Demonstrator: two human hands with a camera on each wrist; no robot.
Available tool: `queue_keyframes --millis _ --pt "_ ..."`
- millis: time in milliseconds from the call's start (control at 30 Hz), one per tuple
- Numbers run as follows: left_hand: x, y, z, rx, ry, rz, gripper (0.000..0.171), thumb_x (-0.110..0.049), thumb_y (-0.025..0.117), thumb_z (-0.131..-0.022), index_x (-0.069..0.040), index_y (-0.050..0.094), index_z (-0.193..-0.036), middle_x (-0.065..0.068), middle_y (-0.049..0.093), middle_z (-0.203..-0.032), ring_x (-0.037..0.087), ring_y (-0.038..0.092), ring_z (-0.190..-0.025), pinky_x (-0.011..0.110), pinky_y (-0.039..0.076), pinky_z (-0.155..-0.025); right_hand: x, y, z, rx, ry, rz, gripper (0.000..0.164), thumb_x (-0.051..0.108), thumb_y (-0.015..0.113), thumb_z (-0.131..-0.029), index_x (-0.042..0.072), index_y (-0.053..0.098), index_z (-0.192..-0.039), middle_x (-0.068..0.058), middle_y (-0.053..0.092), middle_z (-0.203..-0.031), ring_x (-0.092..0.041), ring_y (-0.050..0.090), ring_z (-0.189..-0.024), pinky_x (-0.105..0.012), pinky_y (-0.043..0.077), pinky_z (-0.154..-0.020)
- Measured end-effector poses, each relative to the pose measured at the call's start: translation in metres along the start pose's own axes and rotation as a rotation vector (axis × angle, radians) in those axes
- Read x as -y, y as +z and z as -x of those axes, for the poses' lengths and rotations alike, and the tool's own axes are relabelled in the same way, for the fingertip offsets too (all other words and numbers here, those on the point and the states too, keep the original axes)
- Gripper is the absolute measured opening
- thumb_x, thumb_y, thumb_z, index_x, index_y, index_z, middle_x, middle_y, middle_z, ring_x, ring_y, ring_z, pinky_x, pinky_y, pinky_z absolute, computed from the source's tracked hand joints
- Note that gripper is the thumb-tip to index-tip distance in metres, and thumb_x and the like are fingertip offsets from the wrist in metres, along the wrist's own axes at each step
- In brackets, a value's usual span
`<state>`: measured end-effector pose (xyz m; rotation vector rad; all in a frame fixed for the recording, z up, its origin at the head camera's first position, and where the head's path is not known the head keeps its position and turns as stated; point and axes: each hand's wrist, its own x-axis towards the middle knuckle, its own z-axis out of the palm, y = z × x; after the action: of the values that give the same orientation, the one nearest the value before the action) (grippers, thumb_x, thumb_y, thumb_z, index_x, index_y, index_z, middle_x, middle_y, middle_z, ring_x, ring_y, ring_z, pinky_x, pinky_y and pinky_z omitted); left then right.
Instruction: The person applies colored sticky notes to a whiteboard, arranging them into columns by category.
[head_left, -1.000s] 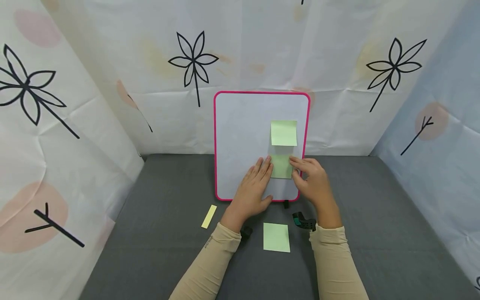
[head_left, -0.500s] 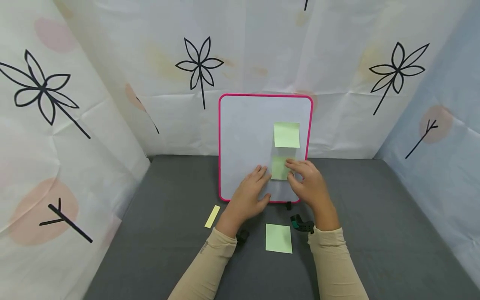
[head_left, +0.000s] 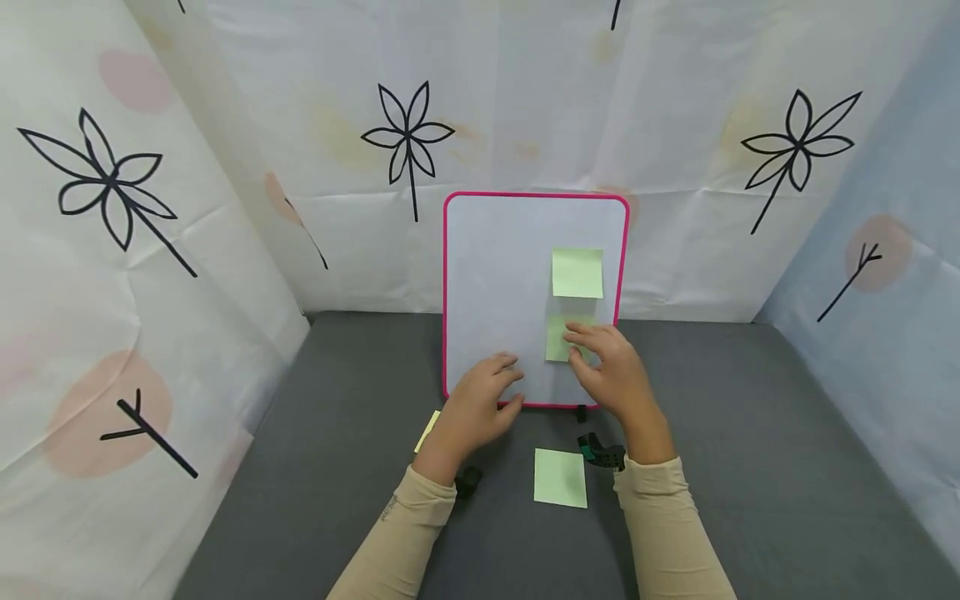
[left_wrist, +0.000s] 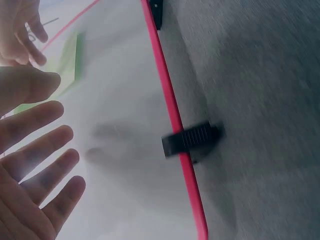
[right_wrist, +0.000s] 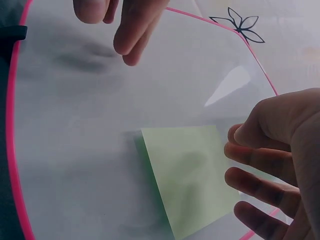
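Note:
A pink-framed whiteboard [head_left: 495,292] stands upright on the table, leaning by the back cloth. Two pale green sticky notes are stuck on its right half, an upper one [head_left: 577,272] over a lower one [head_left: 557,340]. My right hand [head_left: 618,375] is in front of the lower note, covering part of it, with fingers loosely bent and nothing between them. That lower note [right_wrist: 190,175] casts a shadow along one edge in the right wrist view. Off to the left, my left hand [head_left: 474,408] is before the board's lower part, its fingers [left_wrist: 42,150] spread and holding nothing.
A third green sticky note [head_left: 560,478] lies on the dark grey table [head_left: 360,375] between the forearms. Partly behind the left wrist is a narrow yellow strip [head_left: 426,432]. Black clips [left_wrist: 187,140] grip the board's bottom edge. Patterned cloth [head_left: 247,167] surrounds the table.
My left hand has drawn away from the lower note, down and to the left. My right hand has shifted left from that note's right edge to in front of it. The view has tilted slightly.

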<state>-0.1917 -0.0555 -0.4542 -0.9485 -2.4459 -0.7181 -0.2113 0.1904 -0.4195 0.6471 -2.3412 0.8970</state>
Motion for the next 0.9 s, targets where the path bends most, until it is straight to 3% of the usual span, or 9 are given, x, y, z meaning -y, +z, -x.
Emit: queue_keyframes --millis 233,633,900 --pt "0.007 -0.011 0.016 0.018 -0.051 -0.018 0.026 -0.010 0.078 -0.094 -0.001 0.078 -0.119 0.018 0.070 -0.136 0.033 0.066 -0.130 0.047 0.056 -0.108 0.004 0.006 -0.002 0.013 -0.030 -0.008 0.023 -0.001 0.072 -0.092 -0.002 0.081 -0.113 -0.016 0.077 -0.127 -0.038 0.069 -0.115 -0.056 0.058 -0.093" --pt "0.017 -0.029 0.032 0.033 -0.075 -0.063 0.026 -0.011 0.081 -0.093 0.001 0.078 -0.116 0.020 0.070 -0.135 0.035 0.066 -0.130 0.050 0.057 -0.106 0.012 0.019 -0.003 0.092 -0.052 -0.055 0.024 0.000 0.072 -0.093 -0.001 0.080 -0.115 -0.015 0.077 -0.126 -0.036 0.068 -0.120 -0.055 0.058 -0.098" --pt "0.029 -0.043 0.054 0.075 -0.095 -0.098 0.027 -0.010 0.082 -0.092 0.002 0.078 -0.116 0.023 0.070 -0.135 0.039 0.065 -0.131 0.054 0.055 -0.107 0.018 0.028 -0.003 0.114 -0.089 -0.063 0.026 -0.001 0.073 -0.092 -0.001 0.080 -0.117 -0.014 0.077 -0.125 -0.035 0.069 -0.119 -0.054 0.058 -0.098"
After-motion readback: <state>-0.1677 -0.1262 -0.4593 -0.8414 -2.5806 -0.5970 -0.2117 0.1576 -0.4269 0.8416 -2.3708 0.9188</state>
